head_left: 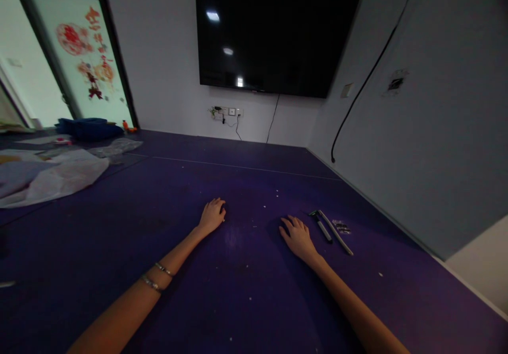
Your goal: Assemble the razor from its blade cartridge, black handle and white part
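My left hand (212, 215) and right hand (299, 236) lie loose and free. A small tool (323, 229) is near the right one.

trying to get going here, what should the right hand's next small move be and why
Perhaps slide the right hand sideways to the tool: the hand seems to hold nothing, and the tool lies just to its right, nearer than the strip.

a wall-mounted television (273, 36) and decorated glass door (77, 57) suggest a home.
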The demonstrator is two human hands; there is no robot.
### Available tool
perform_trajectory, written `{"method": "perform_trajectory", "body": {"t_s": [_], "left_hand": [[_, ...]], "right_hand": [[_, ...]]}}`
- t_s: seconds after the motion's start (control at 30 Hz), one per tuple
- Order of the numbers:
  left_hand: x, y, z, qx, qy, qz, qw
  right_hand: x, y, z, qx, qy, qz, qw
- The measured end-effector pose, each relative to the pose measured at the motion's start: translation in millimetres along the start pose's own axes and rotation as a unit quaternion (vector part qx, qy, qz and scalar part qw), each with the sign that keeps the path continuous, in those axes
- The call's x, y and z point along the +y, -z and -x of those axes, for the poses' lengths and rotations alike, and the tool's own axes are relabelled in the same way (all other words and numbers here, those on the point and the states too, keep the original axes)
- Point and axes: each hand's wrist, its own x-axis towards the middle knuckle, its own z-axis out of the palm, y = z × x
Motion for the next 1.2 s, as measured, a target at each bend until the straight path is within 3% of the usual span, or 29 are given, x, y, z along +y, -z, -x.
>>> {"method": "perform_trajectory", "body": {"t_s": [0.1,0.97,1.2], "left_hand": [[-2,0,2,-0.004,0.02,-0.023,1.0],[-3,-4,5,-0.025,-0.012,-0.083,0.996],[-5,-7,3,-0.03,-0.005,-0.096,0.995]], "right_hand": [[-1,1,0,-0.001,0.001,0.003,1.0],[-1,2,1,0.004,0.0,-0.011,1.0],[13,-6,-11,0.077,0.003,-0.131,0.988]]}}
